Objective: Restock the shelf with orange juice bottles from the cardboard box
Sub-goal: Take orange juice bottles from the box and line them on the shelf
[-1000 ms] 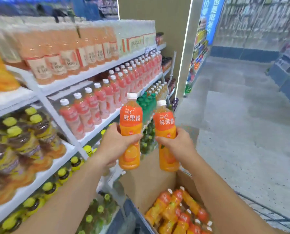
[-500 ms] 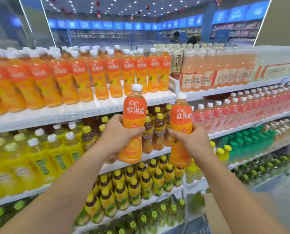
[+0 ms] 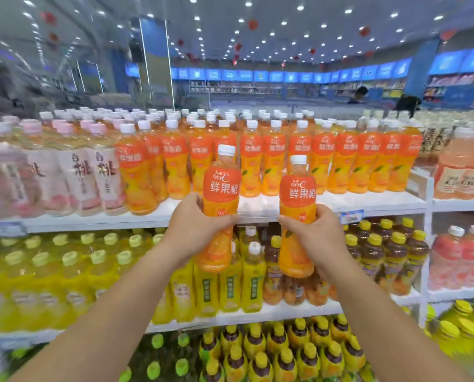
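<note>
I hold two upright orange juice bottles in front of the top shelf. My left hand (image 3: pixel 194 227) grips the left bottle (image 3: pixel 221 188) round its middle. My right hand (image 3: pixel 320 232) grips the right bottle (image 3: pixel 297 194), which sits a little lower. Both have white caps and orange labels. Behind them the white top shelf (image 3: pixel 269 208) carries rows of the same orange juice bottles (image 3: pixel 349 161), with a bare strip of shelf at the front just behind my hands. The cardboard box is out of view.
Pale peach drink bottles (image 3: pixel 86 175) stand left of the orange juice, pink-orange bottles (image 3: pixel 462 177) to the right. Lower shelves hold yellow-labelled bottles (image 3: pixel 230 288) and dark tea bottles (image 3: pixel 382 257). A white upright (image 3: pixel 426 244) divides the shelving on the right. A person stands far back.
My view swung left from the aisle and the box to face the shelf straight on. Both hands rose with their bottles from the second shelf's level up to the top shelf's edge.
</note>
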The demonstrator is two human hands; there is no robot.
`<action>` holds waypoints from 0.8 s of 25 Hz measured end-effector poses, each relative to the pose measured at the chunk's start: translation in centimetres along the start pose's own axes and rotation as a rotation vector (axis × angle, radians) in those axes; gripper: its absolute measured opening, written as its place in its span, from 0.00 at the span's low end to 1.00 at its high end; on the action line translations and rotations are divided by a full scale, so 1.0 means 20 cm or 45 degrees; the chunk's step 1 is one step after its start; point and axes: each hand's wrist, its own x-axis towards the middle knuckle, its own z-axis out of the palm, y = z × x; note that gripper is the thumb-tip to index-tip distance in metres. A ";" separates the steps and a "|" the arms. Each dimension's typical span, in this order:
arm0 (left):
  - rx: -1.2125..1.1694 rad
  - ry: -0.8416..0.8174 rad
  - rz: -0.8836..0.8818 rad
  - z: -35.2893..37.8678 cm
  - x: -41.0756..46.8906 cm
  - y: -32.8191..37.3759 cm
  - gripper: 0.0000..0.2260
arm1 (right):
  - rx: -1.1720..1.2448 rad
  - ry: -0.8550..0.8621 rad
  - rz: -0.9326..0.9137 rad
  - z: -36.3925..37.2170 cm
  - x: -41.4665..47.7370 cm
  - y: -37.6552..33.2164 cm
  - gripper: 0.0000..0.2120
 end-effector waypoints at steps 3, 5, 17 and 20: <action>0.005 0.071 0.031 -0.21 0.13 -0.07 0.18 | 0.026 -0.027 -0.042 0.26 0.04 -0.08 0.15; -0.010 0.124 0.031 -0.29 0.21 -0.10 0.18 | 0.052 -0.062 -0.071 0.39 0.08 -0.13 0.14; -0.053 0.315 0.030 -0.35 0.64 -0.22 0.21 | 0.205 -0.252 -0.313 0.93 0.51 -0.20 0.15; -0.118 0.372 0.048 -0.30 0.69 -0.25 0.24 | 0.258 -0.294 -0.333 1.01 0.55 -0.16 0.15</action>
